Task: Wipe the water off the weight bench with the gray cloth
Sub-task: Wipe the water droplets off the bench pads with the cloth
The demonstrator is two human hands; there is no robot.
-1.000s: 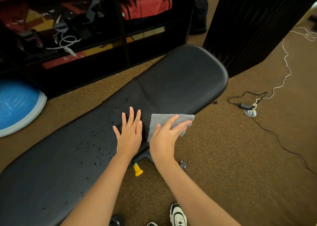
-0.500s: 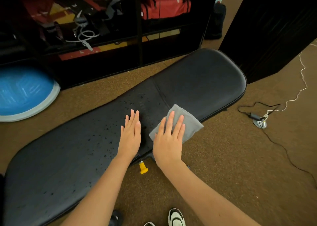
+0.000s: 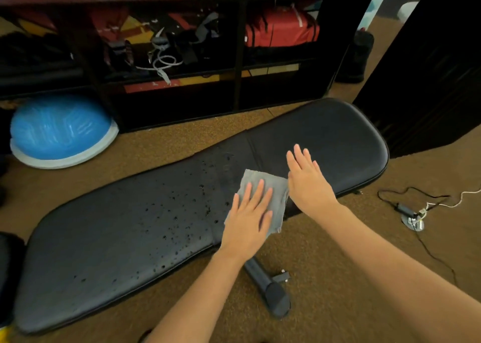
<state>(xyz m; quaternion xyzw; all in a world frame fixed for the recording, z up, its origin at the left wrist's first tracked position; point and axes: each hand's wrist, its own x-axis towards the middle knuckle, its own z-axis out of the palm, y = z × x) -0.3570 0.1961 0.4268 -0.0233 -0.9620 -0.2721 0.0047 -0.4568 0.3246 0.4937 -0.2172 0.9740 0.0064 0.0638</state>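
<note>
Cloth flat under the left hand, ready to sweep the wet patch.

The left hand (image 3: 250,217), fingers straight and slightly spread, presses the gray cloth (image 3: 263,196) onto the worktop (image 3: 104,233), droplets (image 3: 182,212) just left of the cloth; right hand (image 3: 307,178), fingers straight and together, lies flat beside the cloth, likely steadying.

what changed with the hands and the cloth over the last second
The gray cloth changed hands: a second ago the right hand pressed it flat; now the left hand lies flat on it, and the cloth has slid left toward the water drops. The right hand has come off it and sits beside it on the weight bench. Both hands stay open, and most drops remain unwiped.
</note>
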